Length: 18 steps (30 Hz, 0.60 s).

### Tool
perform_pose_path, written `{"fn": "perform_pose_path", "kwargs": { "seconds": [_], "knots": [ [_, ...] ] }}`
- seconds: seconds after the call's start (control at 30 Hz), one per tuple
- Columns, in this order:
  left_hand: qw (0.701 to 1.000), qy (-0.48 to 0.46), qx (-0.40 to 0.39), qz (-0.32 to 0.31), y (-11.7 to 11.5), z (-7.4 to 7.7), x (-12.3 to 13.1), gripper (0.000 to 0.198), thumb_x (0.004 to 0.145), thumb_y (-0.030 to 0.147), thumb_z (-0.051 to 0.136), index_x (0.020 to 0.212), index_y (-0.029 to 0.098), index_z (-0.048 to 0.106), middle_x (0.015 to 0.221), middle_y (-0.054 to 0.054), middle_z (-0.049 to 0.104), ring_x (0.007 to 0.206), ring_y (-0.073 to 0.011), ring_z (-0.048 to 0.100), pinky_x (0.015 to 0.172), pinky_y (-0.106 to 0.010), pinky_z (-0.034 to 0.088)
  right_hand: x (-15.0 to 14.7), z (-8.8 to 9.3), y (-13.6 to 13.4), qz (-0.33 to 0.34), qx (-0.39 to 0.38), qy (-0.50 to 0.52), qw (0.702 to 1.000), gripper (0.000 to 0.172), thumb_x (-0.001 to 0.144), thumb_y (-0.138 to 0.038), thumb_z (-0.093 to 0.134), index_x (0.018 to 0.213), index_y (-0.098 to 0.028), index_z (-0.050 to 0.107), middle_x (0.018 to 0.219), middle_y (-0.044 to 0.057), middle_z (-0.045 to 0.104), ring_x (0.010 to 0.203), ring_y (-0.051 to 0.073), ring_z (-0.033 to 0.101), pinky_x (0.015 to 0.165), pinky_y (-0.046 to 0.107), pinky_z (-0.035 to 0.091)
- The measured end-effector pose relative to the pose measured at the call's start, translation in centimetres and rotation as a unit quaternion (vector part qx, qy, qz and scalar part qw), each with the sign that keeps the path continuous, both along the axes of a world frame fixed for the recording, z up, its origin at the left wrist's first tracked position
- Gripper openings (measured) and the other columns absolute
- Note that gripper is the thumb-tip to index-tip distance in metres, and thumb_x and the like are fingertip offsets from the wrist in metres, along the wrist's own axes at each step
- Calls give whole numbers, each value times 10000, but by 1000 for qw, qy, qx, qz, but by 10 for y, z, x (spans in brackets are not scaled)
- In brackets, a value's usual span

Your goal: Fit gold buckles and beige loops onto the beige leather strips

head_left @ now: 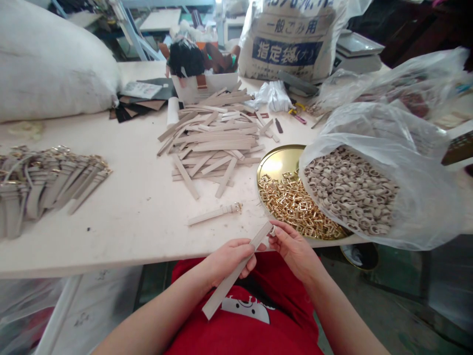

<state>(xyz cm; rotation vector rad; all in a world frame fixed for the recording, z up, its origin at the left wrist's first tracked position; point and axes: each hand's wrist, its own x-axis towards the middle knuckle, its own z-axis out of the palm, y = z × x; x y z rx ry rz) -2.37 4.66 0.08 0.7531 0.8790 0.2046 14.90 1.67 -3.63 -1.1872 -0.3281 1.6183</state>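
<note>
My left hand (229, 259) is closed round a long beige strap (221, 292) that slants from my lap up to the table's edge. My right hand (293, 246) pinches the strap's upper end, where a small metal piece (272, 230) shows between the fingertips. Just beyond, a finished strap with a gold buckle (216, 213) lies flat on the white table (140, 197). Right of my hands a round gold tray (281, 160) holds several gold buckles (295, 207).
A heap of loose beige straps (216, 140) lies mid-table. Buckled straps are stacked at the left (48, 182). A clear plastic bag of beige loops (351, 190) overlaps the tray. A white sack (48, 64), a box of scraps (203, 74) and a printed bag (291, 39) stand behind.
</note>
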Motion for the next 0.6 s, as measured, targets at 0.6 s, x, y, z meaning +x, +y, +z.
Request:
{"fn": "perform_pose_path", "kwargs": {
  "seconds": [0.6],
  "knots": [
    [912,186,365,-20,-14,-5,-2,309,840,367,378,871,177,619,792,-41,616,758,-172,529,720,-267,378,-7,4,-13,-48,-50,118,991,271,613,-233,747,864,-229,646,732,-45,653,611,56,580,597,153,498]
  ]
}}
